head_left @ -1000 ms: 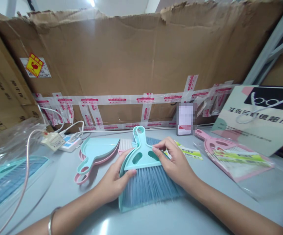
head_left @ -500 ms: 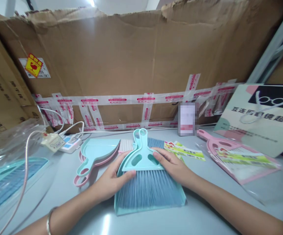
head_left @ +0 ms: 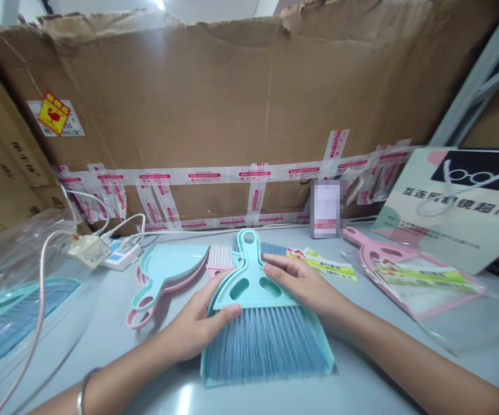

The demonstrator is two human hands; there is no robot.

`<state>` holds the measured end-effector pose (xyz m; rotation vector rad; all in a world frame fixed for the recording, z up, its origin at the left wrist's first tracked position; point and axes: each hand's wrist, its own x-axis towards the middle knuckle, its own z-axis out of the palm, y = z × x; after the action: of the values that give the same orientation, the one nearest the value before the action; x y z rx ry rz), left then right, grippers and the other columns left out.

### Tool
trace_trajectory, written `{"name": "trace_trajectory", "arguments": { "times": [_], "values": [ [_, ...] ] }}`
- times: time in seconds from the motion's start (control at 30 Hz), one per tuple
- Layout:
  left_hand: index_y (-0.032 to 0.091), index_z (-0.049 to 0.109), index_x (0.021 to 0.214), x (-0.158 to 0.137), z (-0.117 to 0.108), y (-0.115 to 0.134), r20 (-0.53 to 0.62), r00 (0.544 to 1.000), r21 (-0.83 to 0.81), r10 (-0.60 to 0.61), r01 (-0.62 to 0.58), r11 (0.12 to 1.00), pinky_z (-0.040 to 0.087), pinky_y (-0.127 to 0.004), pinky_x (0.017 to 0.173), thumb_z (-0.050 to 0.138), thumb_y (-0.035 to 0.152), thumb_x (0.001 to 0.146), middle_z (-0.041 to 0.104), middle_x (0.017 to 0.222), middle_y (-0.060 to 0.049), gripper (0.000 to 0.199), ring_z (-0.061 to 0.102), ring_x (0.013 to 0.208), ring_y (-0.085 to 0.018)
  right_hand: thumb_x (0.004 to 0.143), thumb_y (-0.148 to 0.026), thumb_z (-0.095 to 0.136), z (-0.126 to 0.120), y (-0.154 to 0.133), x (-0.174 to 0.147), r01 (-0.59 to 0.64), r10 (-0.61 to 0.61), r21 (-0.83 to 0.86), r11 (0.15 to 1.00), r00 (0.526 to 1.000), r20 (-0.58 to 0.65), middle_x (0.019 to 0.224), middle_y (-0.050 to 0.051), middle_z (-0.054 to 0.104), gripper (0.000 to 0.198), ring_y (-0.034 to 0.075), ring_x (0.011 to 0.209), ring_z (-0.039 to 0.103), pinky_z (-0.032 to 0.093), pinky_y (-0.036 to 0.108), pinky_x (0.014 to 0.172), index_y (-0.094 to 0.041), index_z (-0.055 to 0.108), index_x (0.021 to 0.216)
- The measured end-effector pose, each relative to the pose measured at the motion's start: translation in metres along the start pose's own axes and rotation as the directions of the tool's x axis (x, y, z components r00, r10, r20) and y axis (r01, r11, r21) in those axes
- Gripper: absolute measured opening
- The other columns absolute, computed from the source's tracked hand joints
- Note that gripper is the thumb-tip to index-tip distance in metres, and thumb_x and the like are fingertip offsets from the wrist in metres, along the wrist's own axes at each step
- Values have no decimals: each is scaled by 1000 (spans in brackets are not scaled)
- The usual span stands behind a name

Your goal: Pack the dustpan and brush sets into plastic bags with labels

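In the middle of the head view, a turquoise hand brush (head_left: 267, 343) with blue bristles lies nested in a matching dustpan (head_left: 327, 349), handles pointing away from me. My left hand (head_left: 191, 323) is closed on the dustpan's left side, its thumb resting on the brush front and its fingers partly hidden behind. From the right, my right hand (head_left: 303, 282) is closed at the shoulder of the brush below its handle. The thumb lies on the front there; some fingertips pass behind the handle.
Turquoise and pink dustpans (head_left: 176, 262) lie stacked to the left. Behind are a pink brush (head_left: 220, 259), a blue-bristled brush (head_left: 275, 248) and printed labels (head_left: 325, 265). A bagged pink set (head_left: 405, 265) lies right. Cables run by a power strip (head_left: 122, 253); a large carton (head_left: 215, 104) stands behind.
The brush now sits flush over the dustpan, with their handles lined up. My right hand has shifted slightly up toward the handle. The view has turned a little.
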<state>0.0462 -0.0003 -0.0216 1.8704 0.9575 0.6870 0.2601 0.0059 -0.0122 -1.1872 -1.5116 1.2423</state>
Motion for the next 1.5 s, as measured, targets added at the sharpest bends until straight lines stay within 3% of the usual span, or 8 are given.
{"name": "trace_trajectory", "arguments": {
  "times": [0.13, 0.23, 0.47, 0.67, 0.83, 1.27, 1.5],
  "values": [
    [25, 33, 134, -3, 2, 3, 60, 998, 32, 7, -9, 999, 31, -36, 106, 49, 39, 85, 38, 141, -4, 54, 33, 129, -23, 69, -48, 64, 2, -8, 0, -97, 46, 230, 968, 975, 217, 79, 3, 67, 43, 13, 65, 61, 48, 26, 64, -16, 64, 97],
    [24, 30, 136, -3, 2, 5, 82, 996, 34, 21, -23, 999, 29, -36, 106, 47, 38, 85, 37, 141, -4, 55, 31, 130, -23, 66, -45, 68, 2, -8, -1, -106, 66, 228, 968, 982, 176, 65, 0, 64, 37, 9, 54, 56, 41, 19, 51, -14, 66, 86],
    [22, 28, 137, -2, 2, 6, 91, 996, 46, 27, -31, 998, 30, -35, 106, 47, 37, 86, 37, 141, -4, 56, 31, 130, -23, 63, -46, 69, 1, -2, 1, -48, 31, 154, 987, 993, 111, 51, -4, 51, 36, 5, 45, 44, 31, 18, 43, -13, 57, 62],
    [23, 31, 135, -4, 4, 11, 83, 996, 67, 29, -35, 997, 31, -35, 105, 48, 37, 86, 39, 140, -4, 54, 35, 128, -23, 61, -46, 71, 1, -8, 1, -123, 102, 185, 975, 988, 115, 61, -1, 58, 37, 8, 52, 52, 38, 20, 49, -13, 61, 75],
    [23, 33, 133, -5, 7, 11, 65, 998, 75, 17, -22, 997, 32, -33, 104, 48, 37, 85, 40, 140, -3, 52, 36, 128, -22, 56, -47, 73, 3, -15, 4, -177, 154, 208, 962, 981, 122, 61, 0, 60, 50, 10, 51, 54, 40, 22, 48, -14, 62, 92],
    [24, 35, 131, -6, 9, 8, 42, 999, 72, 5, -8, 997, 34, -34, 102, 50, 35, 84, 44, 137, -3, 51, 36, 128, -23, 55, -51, 72, 5, -16, 4, -150, 145, 116, 982, 988, 52, 56, -1, 56, 45, 7, 45, 48, 34, 19, 42, -13, 58, 74],
    [24, 38, 129, -5, 9, 7, 35, 999, 78, 8, -11, 997, 33, -35, 102, 51, 34, 83, 45, 136, -3, 49, 37, 127, -23, 56, -53, 71, 6, -12, 5, -144, 141, 114, 983, 989, 35, 57, -1, 57, 46, 8, 45, 49, 33, 20, 42, -13, 58, 74]
  ]
}}
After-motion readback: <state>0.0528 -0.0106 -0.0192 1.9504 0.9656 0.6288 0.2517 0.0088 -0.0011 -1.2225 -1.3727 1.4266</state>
